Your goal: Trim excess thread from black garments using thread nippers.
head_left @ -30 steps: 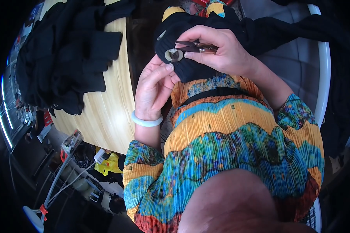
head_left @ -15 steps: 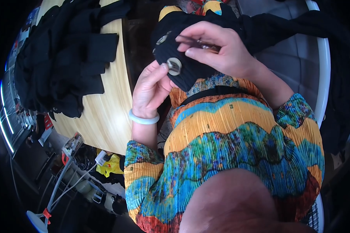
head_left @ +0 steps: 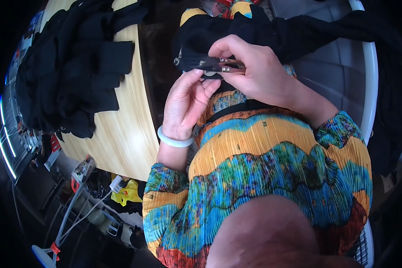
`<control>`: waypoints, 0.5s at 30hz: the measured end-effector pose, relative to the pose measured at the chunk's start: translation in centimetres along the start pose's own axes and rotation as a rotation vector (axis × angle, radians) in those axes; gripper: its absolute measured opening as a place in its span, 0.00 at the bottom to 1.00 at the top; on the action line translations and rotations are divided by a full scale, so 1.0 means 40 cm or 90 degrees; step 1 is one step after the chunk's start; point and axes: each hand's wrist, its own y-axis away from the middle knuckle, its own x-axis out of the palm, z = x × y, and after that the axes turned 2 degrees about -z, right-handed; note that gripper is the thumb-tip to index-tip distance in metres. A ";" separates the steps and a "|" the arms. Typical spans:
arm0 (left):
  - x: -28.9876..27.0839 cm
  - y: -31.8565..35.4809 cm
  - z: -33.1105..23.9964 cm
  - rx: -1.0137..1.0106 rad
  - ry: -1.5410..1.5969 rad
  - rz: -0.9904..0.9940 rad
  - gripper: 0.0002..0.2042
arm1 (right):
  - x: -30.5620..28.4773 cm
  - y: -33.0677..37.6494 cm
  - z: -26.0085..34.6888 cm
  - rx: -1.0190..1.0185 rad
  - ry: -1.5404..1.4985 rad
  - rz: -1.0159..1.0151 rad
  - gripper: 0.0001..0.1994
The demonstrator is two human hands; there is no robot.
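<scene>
Marks on the white block (head_left: 116, 183), lower left of the black garment (head_left: 236, 38), are too small to read, and so is the small dark square on the pleated blouse (head_left: 263, 161) just below it. The crowded shelving left of the garment is bent and dim near the picture's rim.

The black garment lies across the person's lap, its sleeve-like length running off to the right into shadow. Over its near edge the right hand (head_left: 261, 71) grips a pair of snips (head_left: 231, 67) between thumb and bent fingers; the blades point left, and their tips blend into the dark cloth. The left hand (head_left: 186, 99) pinches that edge between thumb and fingers, the fingers partly hidden. A round, pale button (head_left: 210, 74) sits on the garment between the hands, largely covered by the snips. Another button (head_left: 177, 61) shows at the garment's left edge.

The cloth looks soft and knitted, the snips metallic with bright rivets. Left of the garment, a pile of black clothing (head_left: 76, 67) spreads over a curved, light wood-grain table (head_left: 125, 138). To its right stands a smooth white rim (head_left: 370, 89) around grey panels. A crumpled yellow plastic bag (head_left: 127, 193) lies below left.
</scene>
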 end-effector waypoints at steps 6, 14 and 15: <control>-0.022 -0.010 0.003 -0.024 0.028 0.141 0.11 | -0.027 -0.038 0.000 -0.114 0.008 -0.001 0.11; -0.055 -0.014 0.006 0.051 -0.023 0.223 0.25 | -0.079 -0.081 0.010 -0.182 0.051 -0.207 0.15; -0.041 -0.012 0.012 0.056 0.039 0.205 0.18 | -0.072 -0.067 0.015 -0.119 -0.039 -0.181 0.17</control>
